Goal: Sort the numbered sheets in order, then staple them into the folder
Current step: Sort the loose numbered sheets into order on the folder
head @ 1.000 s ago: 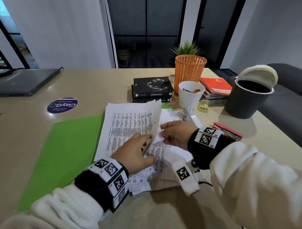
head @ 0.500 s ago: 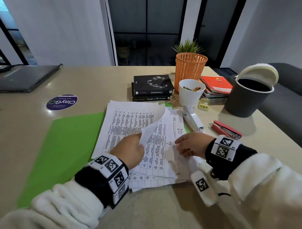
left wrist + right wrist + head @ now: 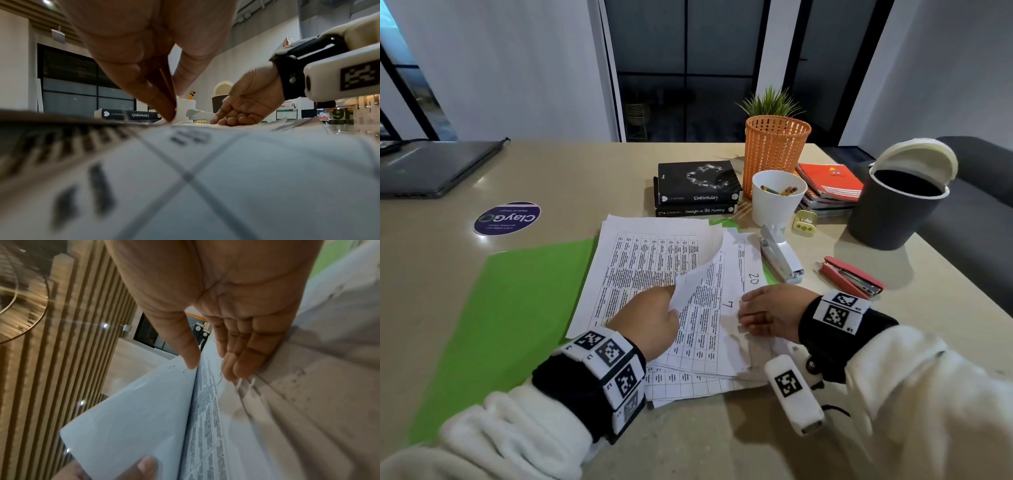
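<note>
A loose stack of printed sheets lies on an open green folder in the middle of the table. My left hand pinches the right edge of the top sheet and curls it up off the stack. Under it a sheet marked 7 shows, with one marked 20 further right. My right hand rests flat with straight fingers on the stack's right side. In the left wrist view my fingers pinch the paper edge. The right wrist view shows the lifted sheet.
A white stapler and a red stapler lie right of the papers. Behind stand a white pencil cup, an orange basket, black books, notebooks and a dark bin. A laptop sits far left.
My right hand let go of the top sheet and moved right and down onto the stack. My left hand took the sheet's edge and holds it curled up.
</note>
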A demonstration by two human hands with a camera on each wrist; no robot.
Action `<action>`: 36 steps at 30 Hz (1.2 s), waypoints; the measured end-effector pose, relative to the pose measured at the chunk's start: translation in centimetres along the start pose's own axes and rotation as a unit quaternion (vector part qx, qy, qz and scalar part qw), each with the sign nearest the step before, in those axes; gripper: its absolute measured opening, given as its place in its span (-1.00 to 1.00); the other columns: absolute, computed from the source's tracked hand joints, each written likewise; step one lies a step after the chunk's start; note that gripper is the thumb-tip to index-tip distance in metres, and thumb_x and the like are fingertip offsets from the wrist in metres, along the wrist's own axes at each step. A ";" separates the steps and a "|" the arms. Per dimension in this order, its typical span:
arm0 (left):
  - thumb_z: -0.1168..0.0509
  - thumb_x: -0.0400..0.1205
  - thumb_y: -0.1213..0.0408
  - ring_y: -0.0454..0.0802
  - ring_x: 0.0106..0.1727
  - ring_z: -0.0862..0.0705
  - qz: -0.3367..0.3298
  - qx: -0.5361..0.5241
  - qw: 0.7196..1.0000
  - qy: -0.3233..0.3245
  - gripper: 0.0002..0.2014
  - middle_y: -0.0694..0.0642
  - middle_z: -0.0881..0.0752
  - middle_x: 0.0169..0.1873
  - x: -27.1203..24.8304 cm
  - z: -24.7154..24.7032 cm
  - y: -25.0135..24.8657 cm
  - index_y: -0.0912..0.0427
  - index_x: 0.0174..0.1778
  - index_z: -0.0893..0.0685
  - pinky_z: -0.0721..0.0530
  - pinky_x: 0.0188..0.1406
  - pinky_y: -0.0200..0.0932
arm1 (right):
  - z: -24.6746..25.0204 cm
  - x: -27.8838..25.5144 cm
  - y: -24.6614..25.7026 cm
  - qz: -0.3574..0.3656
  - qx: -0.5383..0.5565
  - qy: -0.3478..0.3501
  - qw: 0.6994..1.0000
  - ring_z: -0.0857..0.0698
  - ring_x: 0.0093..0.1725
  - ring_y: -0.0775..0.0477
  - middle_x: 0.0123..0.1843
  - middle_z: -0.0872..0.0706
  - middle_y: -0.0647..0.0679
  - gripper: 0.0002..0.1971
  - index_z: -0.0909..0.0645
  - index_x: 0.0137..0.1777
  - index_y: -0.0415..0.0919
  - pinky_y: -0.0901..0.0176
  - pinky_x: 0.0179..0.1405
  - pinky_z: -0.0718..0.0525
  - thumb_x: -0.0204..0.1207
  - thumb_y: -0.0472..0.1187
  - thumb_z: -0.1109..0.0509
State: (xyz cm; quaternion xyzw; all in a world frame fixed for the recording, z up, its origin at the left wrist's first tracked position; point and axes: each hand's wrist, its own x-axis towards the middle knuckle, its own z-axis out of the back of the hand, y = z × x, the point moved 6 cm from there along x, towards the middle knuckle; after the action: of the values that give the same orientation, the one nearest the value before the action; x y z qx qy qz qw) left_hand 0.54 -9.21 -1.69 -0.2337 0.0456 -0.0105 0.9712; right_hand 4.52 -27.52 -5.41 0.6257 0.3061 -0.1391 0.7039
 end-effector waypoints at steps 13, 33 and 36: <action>-0.10 0.70 0.27 -0.13 -0.31 -0.56 -0.002 -0.009 1.000 0.019 -0.70 0.03 -0.55 -0.15 -0.1 -0.1 -0.2 0.20 0.35 -0.47 -0.44 -0.50 -0.35 | -1.1 1.2 0.7 0.031 -0.170 -0.007 0.985 -0.60 -0.46 -0.02 -0.39 -0.60 -0.14 -0.75 -0.51 -0.39 -0.23 0.20 -0.46 -0.60 0.51 -0.30 -0.43; -0.39 0.51 0.02 -0.21 -0.16 -0.58 -0.060 -0.006 0.990 0.127 -0.64 -0.18 -0.54 -0.16 -0.7 -1.5 -1.2 -0.08 0.21 -0.56 -0.52 -0.24 -0.29 | 11.1 -4.8 6.1 0.160 -0.362 -0.400 0.827 -0.47 -0.31 -0.12 -0.19 -0.55 -0.15 -0.81 -0.52 0.07 -0.23 0.18 -0.38 -0.34 0.66 -0.15 -0.14; -0.39 0.50 0.00 -0.18 -0.12 -0.56 -0.059 0.004 0.990 0.125 -0.52 -0.16 -0.50 -0.13 -0.7 -1.6 -1.2 -0.06 0.34 -0.52 -0.56 -0.11 -0.25 | 12.2 -5.9 6.1 0.192 -0.332 -0.434 0.815 -0.48 -0.17 -0.17 -0.15 -0.58 -0.21 -0.84 -0.50 0.07 -0.26 0.11 -0.18 -0.37 0.65 -0.21 -0.16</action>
State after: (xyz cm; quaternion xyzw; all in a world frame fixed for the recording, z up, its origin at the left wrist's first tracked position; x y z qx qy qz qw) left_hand -0.34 -10.97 -2.52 -0.2287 0.1527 -0.0968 0.9566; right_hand 6.58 -39.32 3.35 0.2742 -0.1296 -0.1483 0.9413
